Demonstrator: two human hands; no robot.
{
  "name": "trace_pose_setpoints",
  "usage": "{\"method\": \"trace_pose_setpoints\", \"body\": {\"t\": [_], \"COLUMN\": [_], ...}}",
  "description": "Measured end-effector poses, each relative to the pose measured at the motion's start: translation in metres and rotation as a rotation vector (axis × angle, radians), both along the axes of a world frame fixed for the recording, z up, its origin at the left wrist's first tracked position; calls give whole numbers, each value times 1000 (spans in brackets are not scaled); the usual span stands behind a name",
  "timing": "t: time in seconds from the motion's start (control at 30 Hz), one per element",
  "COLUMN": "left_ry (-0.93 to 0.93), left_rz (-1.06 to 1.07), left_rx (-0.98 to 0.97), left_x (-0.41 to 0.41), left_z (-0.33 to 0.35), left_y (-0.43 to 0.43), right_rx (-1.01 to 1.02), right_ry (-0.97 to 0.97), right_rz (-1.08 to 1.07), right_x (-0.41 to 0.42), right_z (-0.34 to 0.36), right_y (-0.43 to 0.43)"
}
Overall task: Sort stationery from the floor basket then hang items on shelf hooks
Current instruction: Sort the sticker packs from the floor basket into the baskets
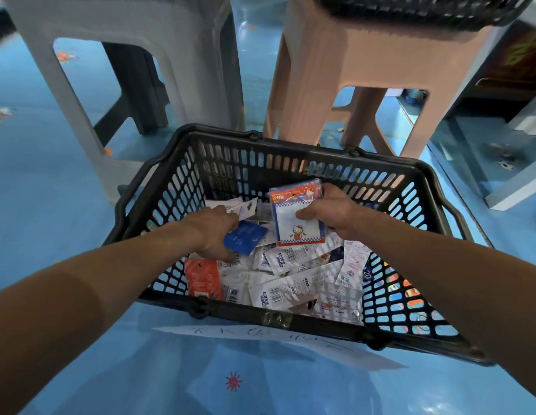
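- Down low, counting one black mesh basket [320,323] standing on the blue floor [51,175], with one handwritten paper label [275,336] taped to its near rim.
- Counting two plastic stools just beyond it, one grey stool [126,40] and one pink stool [350,55], side by side, with a second black basket [410,7] resting on top of the pink one.
- Looking into the floor basket at a heap of white barcode packets [290,283] covering its bottom, overlapping too much for counting exactly.
- Picking out one orange-red packet [202,277] lying at the near left of the heap, touching the white ones.
- Reaching into the basket with two bare hands, passing both forearms over the near rim.
- Curling the left hand [214,232] round one dark blue packet [245,239] just above the heap; seeing white packet ends poking past its fingers, but not telling whether it is gripping those too.
- Pinching one cartoon-cat packet [299,223] with the right hand [329,211], thumb on its front, holding it above the heap near the basket's middle.
- Noting that packet's look: flat, roughly square, clear-wrapped, carrying a red header band with a small cat figure, a white panel below edged in blue-and-white checks, and a second cat figure in red near the bottom.
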State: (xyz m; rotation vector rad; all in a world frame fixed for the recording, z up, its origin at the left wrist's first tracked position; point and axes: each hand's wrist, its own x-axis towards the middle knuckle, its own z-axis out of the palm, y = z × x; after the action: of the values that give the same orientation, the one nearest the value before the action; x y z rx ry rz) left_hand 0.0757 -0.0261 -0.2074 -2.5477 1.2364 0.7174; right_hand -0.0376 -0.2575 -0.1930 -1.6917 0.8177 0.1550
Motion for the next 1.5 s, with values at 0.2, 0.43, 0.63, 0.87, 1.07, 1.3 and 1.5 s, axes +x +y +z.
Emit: {"method": "trace_pose_setpoints", "body": {"t": [0.2, 0.43, 0.63, 0.87, 1.07, 1.3, 1.5], "left_ry": [-196, -185, -2, 708, 967, 1046, 988], "left_rz": [-123, -126, 161, 812, 880, 863, 821], "left_rx": [31, -84, -634, -1013, -990, -992, -1069], "left_x": [-10, -9, -7, -27, -36, -37, -39], "left_z": [-8, -12, 11, 42, 52, 56, 58], "left_y": [-11, -9, -13, -27, -35, -46, -53], "right_rx": [26, 32, 109, 248, 372, 485, 470], "right_ry": [-2, -24, -20, -109, -220, -303, -321], "right_rz": [50, 65, 78, 33, 16, -18, -68], "right_x": [-6, -7, -16, -19, -12, 4, 11], "right_z": [-2, 3, 18, 31, 38, 51, 64], "right_y": [-6, -7, -9, -5, 5, 33, 44]}}
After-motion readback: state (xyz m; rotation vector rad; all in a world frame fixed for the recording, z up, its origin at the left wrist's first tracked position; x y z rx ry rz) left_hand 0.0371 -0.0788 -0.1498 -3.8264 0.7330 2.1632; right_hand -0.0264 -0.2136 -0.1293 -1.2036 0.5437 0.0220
